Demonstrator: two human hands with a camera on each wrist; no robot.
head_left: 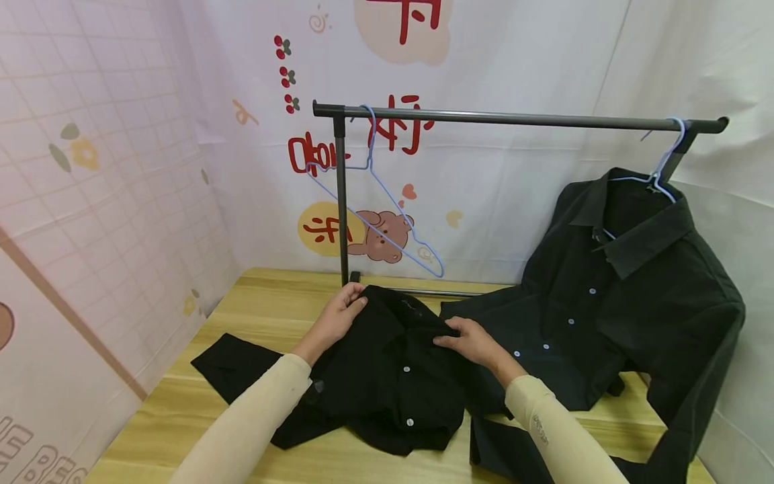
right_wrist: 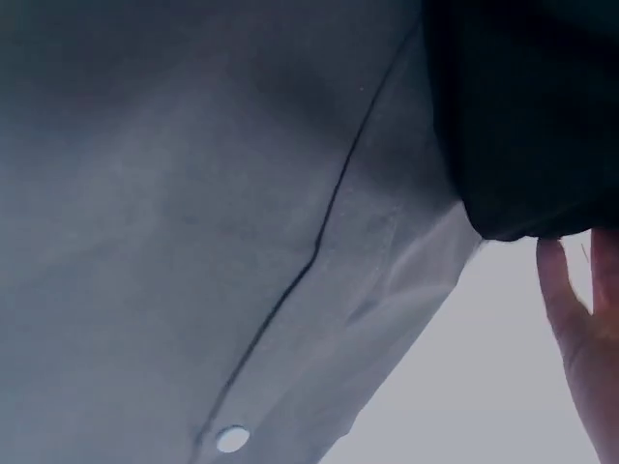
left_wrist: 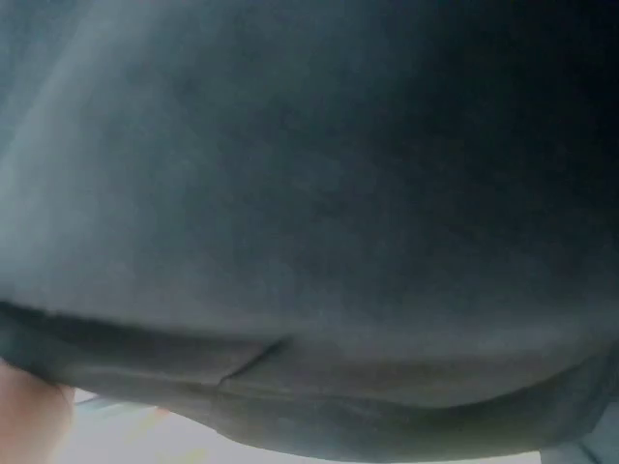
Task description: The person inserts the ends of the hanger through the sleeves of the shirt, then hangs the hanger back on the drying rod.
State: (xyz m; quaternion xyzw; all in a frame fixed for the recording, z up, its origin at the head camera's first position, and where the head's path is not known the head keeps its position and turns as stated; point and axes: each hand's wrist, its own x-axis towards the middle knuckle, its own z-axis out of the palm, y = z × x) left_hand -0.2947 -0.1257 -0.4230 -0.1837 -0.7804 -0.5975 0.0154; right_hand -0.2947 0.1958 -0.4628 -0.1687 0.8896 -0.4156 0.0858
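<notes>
A black button-up shirt (head_left: pixel 387 376) lies bunched on the table, its upper edge raised by both hands. My left hand (head_left: pixel 338 316) pinches the upper left corner of the cloth. On the other side, my right hand (head_left: pixel 474 343) holds the upper right edge between thumb and fingers. White buttons run down the shirt's front, and one sleeve stretches out to the left. Dark cloth (left_wrist: pixel 309 213) fills most of the left wrist view. In the right wrist view, fingers (right_wrist: pixel 556 280) meet the hem at the right, with a white button (right_wrist: pixel 232 439) below.
A second black shirt (head_left: pixel 605 323) hangs on a blue hanger (head_left: pixel 664 161) at the right, its lower part spread on the wooden table (head_left: pixel 284 289). An unloaded blue hanger (head_left: pixel 402 215) hangs at the left end of the dark metal rack (head_left: pixel 514 119). Printed fabric walls surround the table.
</notes>
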